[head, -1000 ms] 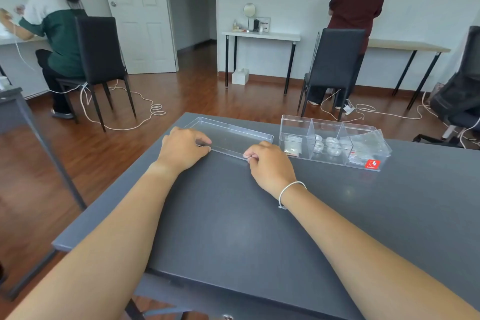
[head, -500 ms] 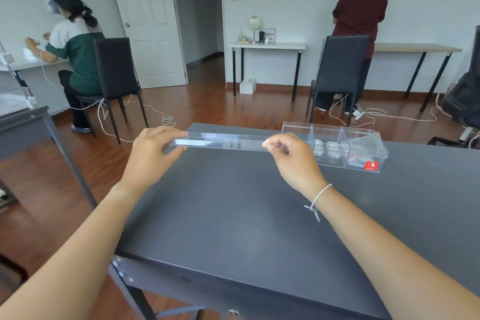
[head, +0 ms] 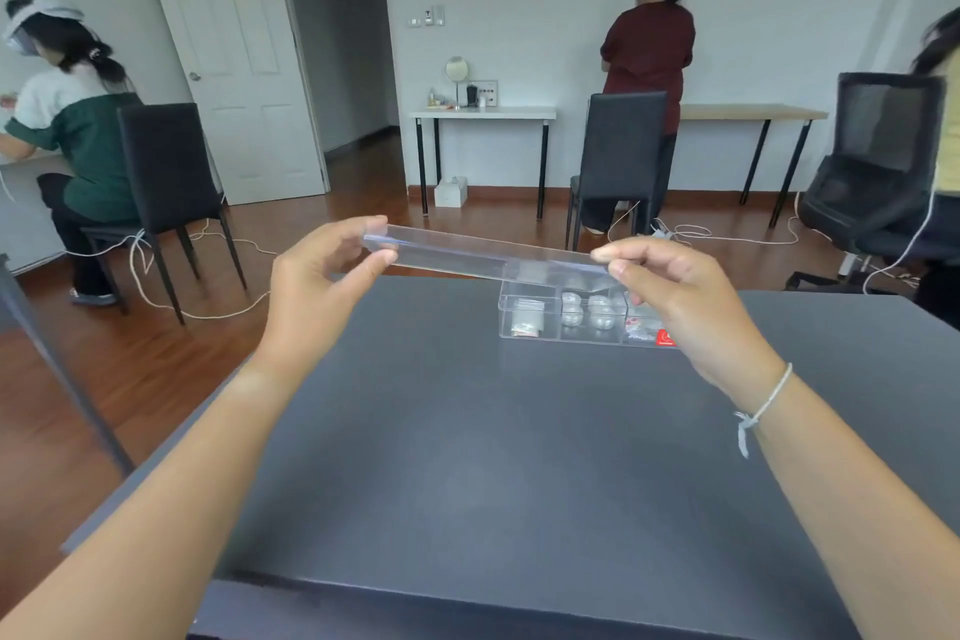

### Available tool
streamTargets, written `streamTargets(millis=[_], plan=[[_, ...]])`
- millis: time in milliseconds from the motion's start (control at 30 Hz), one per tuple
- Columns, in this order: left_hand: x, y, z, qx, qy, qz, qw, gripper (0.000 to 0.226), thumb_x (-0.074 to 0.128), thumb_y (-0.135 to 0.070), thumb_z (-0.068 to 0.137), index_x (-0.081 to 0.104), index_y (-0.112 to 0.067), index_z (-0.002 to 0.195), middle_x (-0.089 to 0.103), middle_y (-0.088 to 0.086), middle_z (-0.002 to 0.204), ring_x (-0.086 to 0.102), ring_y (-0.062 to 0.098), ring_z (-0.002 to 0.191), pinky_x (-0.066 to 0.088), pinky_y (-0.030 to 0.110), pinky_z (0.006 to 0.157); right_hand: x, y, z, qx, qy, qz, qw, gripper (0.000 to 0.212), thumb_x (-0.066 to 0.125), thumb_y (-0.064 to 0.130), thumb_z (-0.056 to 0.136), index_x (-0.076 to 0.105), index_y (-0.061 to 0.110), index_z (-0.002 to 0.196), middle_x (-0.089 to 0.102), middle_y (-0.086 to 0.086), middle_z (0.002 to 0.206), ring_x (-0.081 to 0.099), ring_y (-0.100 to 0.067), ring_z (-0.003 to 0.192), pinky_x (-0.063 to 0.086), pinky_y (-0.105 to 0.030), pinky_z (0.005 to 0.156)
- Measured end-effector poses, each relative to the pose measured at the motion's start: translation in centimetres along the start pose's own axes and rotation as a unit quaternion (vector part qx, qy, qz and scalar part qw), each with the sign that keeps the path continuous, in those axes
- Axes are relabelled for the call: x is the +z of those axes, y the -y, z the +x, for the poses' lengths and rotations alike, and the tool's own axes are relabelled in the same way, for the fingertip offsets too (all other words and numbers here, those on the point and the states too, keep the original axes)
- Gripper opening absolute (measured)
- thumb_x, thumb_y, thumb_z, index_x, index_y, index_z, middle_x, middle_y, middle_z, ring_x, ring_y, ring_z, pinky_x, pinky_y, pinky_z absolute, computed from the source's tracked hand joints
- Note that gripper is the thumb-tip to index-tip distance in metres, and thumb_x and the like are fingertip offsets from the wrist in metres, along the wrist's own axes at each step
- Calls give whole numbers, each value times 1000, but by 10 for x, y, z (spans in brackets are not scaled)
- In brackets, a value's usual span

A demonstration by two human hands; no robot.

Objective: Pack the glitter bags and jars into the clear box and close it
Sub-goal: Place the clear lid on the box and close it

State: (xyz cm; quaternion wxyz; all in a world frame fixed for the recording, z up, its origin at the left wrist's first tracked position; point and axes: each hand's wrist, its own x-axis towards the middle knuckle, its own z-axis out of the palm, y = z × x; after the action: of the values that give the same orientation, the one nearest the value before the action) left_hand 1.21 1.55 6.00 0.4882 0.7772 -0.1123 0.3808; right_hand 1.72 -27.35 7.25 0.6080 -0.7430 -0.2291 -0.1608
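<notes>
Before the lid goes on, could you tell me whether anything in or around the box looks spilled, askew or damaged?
Nothing stands out. The clear box sits flat on the table, bags and jars inside its compartments. Both hands, left and right, pinch the lid, held slightly tilted above the box.

Both forearms enter from the bottom corners of the frame, bare from the lower edge up to the hands, with no sleeve showing on either. The left hand, left of centre, wears nothing. The right hand, right of centre, has a thin white string bracelet round the wrist, tied in a small knot with a short frayed tail hanging below it.
</notes>
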Motion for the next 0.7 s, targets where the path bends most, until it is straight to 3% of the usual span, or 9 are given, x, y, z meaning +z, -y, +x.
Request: streamTargets(millis=[133,267,400,567,700], plan=[[39,-7,5,-38,1,-90,995,20,67,-16,78,67,-30,94,70,-25,83,63,2,81,48,15,79,-33,-1,1,11,-44,19,999,23,58,10,84,68,31,81,63,11,81,49,4,54,43,-6,58],[74,-6,8,-89,10,-156,984,23,67,-16,79,67,-35,92,69,-12,84,61,9,78,53,36,84,-53,-10,0,15,-94,35,995,20,57,13,85,64,32,90,65,5,85,58,8,68,43,-7,62],[102,-2,18,-137,7,-187,973,22,66,-15,80,68,-35,87,64,-5,80,59,1,63,59,26,68,-64,-33,-4,46,-120,4,992,27,56,12,86,57,34,102,67,6,90,57,-4,86,42,-19,77],[131,6,26,-178,26,-141,973,29,67,-18,79,64,-18,108,65,-2,77,54,3,53,56,26,57,-69,-62,-1,108,-187,-2,976,24,54,11,86,56,27,104,68,9,92,58,-7,83,49,-17,61],[144,9,33,-182,5,-110,977,31,71,-21,77,54,-20,103,63,-3,65,52,1,41,52,25,52,-68,-77,12,147,-248,14,958,13,63,20,82,57,23,92,68,9,84,55,-3,60,50,-11,49]])
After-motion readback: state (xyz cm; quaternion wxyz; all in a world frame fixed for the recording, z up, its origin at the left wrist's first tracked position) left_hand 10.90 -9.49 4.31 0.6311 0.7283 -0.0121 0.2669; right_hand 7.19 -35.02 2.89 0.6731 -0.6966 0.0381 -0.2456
